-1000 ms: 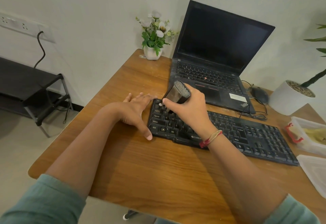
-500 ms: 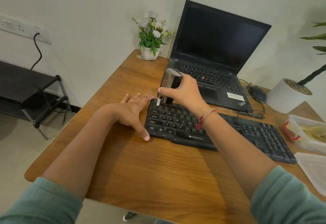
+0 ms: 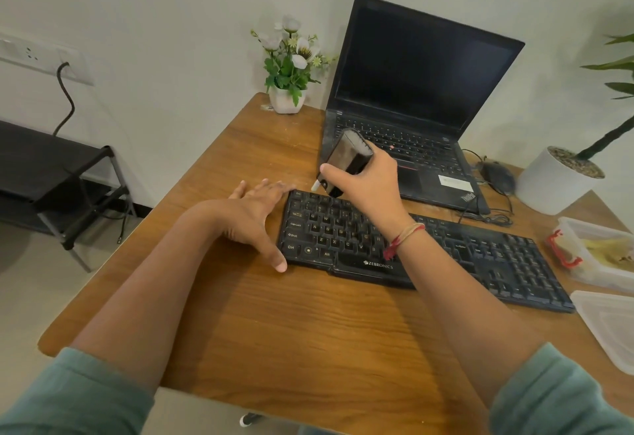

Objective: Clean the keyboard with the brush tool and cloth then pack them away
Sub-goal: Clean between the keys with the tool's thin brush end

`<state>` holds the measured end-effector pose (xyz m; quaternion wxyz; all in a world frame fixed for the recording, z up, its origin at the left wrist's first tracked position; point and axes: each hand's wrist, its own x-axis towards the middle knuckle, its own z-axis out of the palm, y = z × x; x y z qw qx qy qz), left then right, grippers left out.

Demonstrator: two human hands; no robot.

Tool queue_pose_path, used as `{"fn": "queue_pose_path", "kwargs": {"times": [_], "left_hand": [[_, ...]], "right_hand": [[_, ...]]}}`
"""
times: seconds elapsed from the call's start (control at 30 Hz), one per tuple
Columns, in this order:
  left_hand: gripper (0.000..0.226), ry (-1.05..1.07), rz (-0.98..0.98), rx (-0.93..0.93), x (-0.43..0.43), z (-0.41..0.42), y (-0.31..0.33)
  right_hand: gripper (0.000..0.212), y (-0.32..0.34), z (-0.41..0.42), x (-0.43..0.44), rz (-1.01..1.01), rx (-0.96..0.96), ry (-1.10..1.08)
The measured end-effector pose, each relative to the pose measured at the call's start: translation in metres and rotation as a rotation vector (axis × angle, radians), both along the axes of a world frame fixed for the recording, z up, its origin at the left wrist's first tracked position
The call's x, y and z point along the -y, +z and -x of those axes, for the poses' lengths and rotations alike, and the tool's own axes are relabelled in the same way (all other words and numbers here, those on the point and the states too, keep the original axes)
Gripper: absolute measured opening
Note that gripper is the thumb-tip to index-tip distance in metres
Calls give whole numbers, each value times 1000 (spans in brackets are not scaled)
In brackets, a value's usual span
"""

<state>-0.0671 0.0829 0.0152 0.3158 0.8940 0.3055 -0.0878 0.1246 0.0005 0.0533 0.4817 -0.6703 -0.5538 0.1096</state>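
Note:
A black keyboard [image 3: 463, 256] lies across the wooden desk [image 3: 274, 331]. My right hand [image 3: 367, 187] grips a dark block-shaped brush tool [image 3: 346, 156], held tilted with its lower end over the keyboard's top left keys; a small white tip pokes out at the bottom. My left hand [image 3: 254, 218] rests flat on the desk against the keyboard's left edge, fingers spread, thumb at the front corner. At the right edge, a clear container [image 3: 597, 253] with a red clip holds something yellowish that may be the cloth.
An open black laptop [image 3: 422, 91] stands right behind the keyboard. A small flower pot [image 3: 286, 98] sits at the back left corner; a mouse [image 3: 497, 177] and a white plant pot [image 3: 552, 184] at the back right. A clear lid [image 3: 610, 325] lies front right.
My right hand has carried the brush tool from the lower left keys up to the keyboard's top left corner. My left hand stayed at the keyboard's left edge.

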Motion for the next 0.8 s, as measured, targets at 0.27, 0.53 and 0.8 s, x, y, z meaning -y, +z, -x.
{"fn": "queue_pose_path", "kwargs": {"times": [0.27,0.53,0.8], "left_hand": [[143,14,-5,-5,4,0,3],[144,15,11,-21,8,0,9],[153,13,27,-18,10,2,12]], "right_hand": [[37,-5,-13,-4,149,-188,166],[29,1,-37,-5,306,-177,354],[33,26,-92,30,439,1,298]]}}
